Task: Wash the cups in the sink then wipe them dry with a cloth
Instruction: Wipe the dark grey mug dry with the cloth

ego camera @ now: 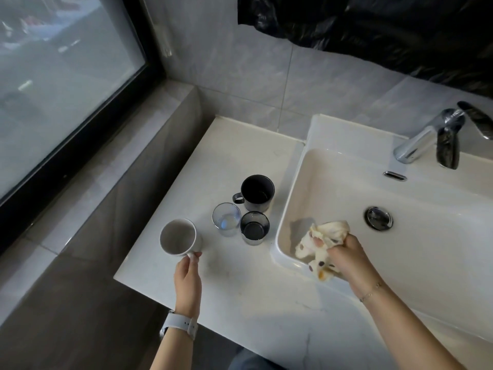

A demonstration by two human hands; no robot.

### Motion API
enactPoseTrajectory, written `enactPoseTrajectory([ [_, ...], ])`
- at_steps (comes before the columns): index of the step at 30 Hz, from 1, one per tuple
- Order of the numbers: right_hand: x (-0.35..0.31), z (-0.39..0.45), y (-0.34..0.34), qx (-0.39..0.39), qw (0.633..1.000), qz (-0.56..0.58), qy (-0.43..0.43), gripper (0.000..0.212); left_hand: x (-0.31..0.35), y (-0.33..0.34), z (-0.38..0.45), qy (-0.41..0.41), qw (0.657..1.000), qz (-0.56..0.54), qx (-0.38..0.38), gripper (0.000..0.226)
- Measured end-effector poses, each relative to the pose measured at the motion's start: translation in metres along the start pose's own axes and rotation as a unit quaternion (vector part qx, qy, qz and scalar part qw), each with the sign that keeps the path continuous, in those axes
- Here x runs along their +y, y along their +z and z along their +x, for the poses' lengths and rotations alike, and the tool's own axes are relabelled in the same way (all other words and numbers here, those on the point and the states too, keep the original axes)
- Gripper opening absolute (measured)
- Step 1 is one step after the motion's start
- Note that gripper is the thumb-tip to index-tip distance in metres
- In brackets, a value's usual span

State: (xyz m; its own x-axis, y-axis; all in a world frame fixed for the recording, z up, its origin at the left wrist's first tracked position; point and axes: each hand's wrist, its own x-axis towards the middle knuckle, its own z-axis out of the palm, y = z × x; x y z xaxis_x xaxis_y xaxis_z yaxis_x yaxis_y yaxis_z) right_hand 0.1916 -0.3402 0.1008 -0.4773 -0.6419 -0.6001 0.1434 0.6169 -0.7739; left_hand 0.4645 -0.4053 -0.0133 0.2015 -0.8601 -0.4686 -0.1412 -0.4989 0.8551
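Furthest left, a large window (61, 76) in a black frame runs along a grey tiled ledge (112, 166) that borders the white worktop (240, 303). Near the worktop's left edge stands a white mug (179, 237), upright with its mouth facing up; its inside looks plain and pale, and its handle points toward the worktop's front edge. The left hand (188, 276), with a white watch (179, 325) on the wrist, pinches that handle between thumb and fingers.

Next, toward the sink's left rim, three more cups stand upright in a tight cluster: a clear glass tumbler (226, 219), just beside it a smoky dark glass (254, 227), and behind both a black mug (256, 192) whose handle points left toward the window. The two glasses appear to touch or nearly touch; which one cannot be told.

Right of them lies the white rectangular sink (333, 182), its long axis running away to the right, with a chrome drain plug (378, 218) in the basin floor. At the sink's front left corner the right hand (349, 259), a thin bracelet on its wrist, has its fingers curled tightly round a bunched cream cloth (324, 248) with dark and yellow spots, part of it hanging over the front rim. At the back right stands a chrome tap (426, 140), below black plastic sheeting (373, 28) on the wall.
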Motion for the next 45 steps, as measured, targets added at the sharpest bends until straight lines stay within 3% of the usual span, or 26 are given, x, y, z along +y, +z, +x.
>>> enactPoseTrajectory([
  [3, 0.002, -0.002, -0.007, 0.001, 1.0, 0.006, -0.007, 0.013, 0.013, -0.003, -0.009, 0.009, 0.992, 0.121, 0.046, 0.019],
  [6, 0.001, -0.003, -0.018, 0.002, 0.999, 0.03, -0.015, 0.009, 0.041, 0.002, -0.036, 0.062, 0.978, 0.183, 0.08, 0.026],
  [10, -0.003, 0.0, -0.037, 0.003, 0.998, 0.05, -0.024, 0.011, 0.109, 0.044, -0.033, 0.178, 0.968, 0.167, -0.051, 0.021],
  [12, -0.006, 0.005, -0.046, -0.001, 0.998, 0.059, -0.028, 0.011, 0.134, 0.07, 0.002, 0.251, 0.932, 0.25, -0.075, 0.023],
  [14, -0.01, 0.007, -0.054, -0.009, 0.997, 0.076, -0.033, 0.007, 0.144, 0.089, 0.047, 0.273, 0.875, 0.387, -0.093, 0.03],
  [19, -0.019, 0.022, -0.069, -0.11, 0.971, 0.209, -0.042, 0.007, 0.143, 0.109, 0.108, 0.165, 0.718, 0.632, -0.241, 0.032],
  [20, -0.018, 0.028, -0.072, -0.133, 0.958, 0.254, -0.017, 0.008, 0.142, 0.112, 0.111, 0.162, 0.708, 0.636, -0.261, 0.034],
  [22, -0.014, 0.043, -0.074, -0.167, 0.928, 0.331, 0.048, 0.014, 0.138, 0.113, 0.121, 0.16, 0.738, 0.596, -0.274, 0.035],
  [25, -0.011, 0.062, -0.075, -0.18, 0.894, 0.394, 0.114, 0.039, 0.135, 0.108, 0.128, 0.184, 0.773, 0.535, -0.289, 0.019],
  [28, -0.011, 0.071, -0.074, -0.162, 0.877, 0.435, 0.126, 0.019, 0.135, 0.113, 0.13, 0.199, 0.806, 0.463, -0.312, 0.011],
  [32, -0.011, 0.073, -0.077, -0.142, 0.861, 0.481, 0.087, 0.053, 0.135, 0.126, 0.128, 0.218, 0.834, 0.417, -0.288, 0.014],
  [37, -0.018, 0.057, -0.09, -0.106, 0.886, 0.45, -0.027, 0.031, 0.152, 0.124, 0.099, 0.221, 0.889, 0.265, -0.301, 0.023],
  [39, -0.017, 0.046, -0.099, -0.071, 0.925, 0.368, -0.063, 0.029, 0.166, 0.118, 0.081, 0.213, 0.905, 0.203, -0.307, 0.022],
  [41, -0.021, 0.036, -0.107, 0.01, 0.984, 0.157, -0.09, 0.023, 0.185, 0.114, 0.054, 0.215, 0.908, 0.163, -0.32, 0.024],
  [42, -0.024, 0.032, -0.113, 0.054, 0.993, 0.024, -0.098, 0.021, 0.194, 0.115, 0.039, 0.22, 0.906, 0.151, -0.328, 0.025],
  [43, -0.029, 0.029, -0.118, 0.093, 0.985, -0.102, -0.103, 0.023, 0.201, 0.117, 0.022, 0.224, 0.904, 0.145, -0.335, 0.027],
  [45, -0.041, 0.023, -0.13, 0.135, 0.935, -0.309, -0.113, 0.023, 0.207, 0.124, -0.013, 0.221, 0.9, 0.139, -0.349, 0.029],
])
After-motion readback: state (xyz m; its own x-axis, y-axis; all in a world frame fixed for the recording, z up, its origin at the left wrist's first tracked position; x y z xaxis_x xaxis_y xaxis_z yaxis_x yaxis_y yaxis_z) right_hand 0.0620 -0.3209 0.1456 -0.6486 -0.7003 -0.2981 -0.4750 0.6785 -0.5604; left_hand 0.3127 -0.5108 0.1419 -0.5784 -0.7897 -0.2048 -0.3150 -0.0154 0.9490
